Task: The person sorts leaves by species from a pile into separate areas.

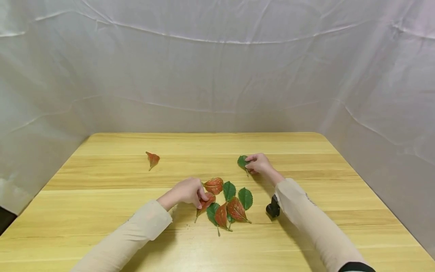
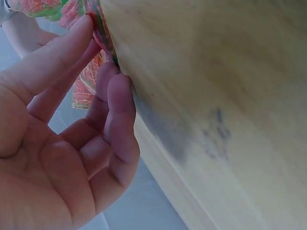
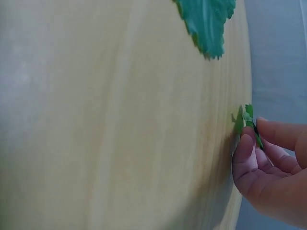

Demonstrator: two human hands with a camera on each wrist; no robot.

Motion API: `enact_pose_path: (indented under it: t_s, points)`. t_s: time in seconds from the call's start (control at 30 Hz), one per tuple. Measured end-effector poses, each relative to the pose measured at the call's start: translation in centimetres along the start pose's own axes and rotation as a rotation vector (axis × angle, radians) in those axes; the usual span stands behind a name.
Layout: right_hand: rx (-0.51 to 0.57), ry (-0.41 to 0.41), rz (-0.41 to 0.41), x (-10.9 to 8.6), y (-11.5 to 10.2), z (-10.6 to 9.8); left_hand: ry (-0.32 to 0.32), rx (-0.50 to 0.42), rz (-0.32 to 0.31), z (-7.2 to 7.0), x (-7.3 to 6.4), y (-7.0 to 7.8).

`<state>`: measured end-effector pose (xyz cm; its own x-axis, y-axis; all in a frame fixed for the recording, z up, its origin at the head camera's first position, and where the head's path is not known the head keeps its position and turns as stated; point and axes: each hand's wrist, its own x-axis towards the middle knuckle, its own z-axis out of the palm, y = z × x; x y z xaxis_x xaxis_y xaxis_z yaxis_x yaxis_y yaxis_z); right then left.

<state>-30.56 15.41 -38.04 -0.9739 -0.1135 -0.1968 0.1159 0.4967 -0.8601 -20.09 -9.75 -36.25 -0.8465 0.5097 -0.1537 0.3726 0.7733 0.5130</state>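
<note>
- At one o'clock from the leaf cluster (image 1: 238, 209): green leaf (image 1: 242, 161), pinched by right hand (image 1: 259, 164).
- Nine o'clock, cluster's edge: red leaf (image 1: 206, 204), pinched by left hand (image 1: 188, 191).
- Ten o'clock, well apart: lone red leaf (image 1: 154, 159), on wooden table (image 1: 102, 211).
- Three o'clock: black object (image 1: 273, 209), at right sleeve (image 1: 302, 207).

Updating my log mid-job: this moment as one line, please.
left grip: touches red leaf | right grip: pinches green leaf | lone red leaf: apart on table

Room right of lone red leaf (image 1: 153, 160); leaf cluster (image 1: 236, 209) blocks middle.
</note>
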Motion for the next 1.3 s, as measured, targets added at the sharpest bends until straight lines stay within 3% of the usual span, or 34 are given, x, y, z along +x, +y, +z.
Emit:
enact_pose_path:
  t_s: [0.33,0.9,1.3]
  points:
    - [-0.065,-0.004,-0.004,-0.2,-0.2,0.1,-0.013,-0.002,0.022,0.0,-0.2,0.3]
    - [-0.131,0.030,-0.011,-1.4,-1.0,-0.1,-0.006,-0.004,-0.004,-0.2,-0.1,0.1]
    - [-0.169,0.003,-0.097,-2.7,-0.2,-0.9,-0.012,-0.002,-0.011,-0.3,0.1,0.1]
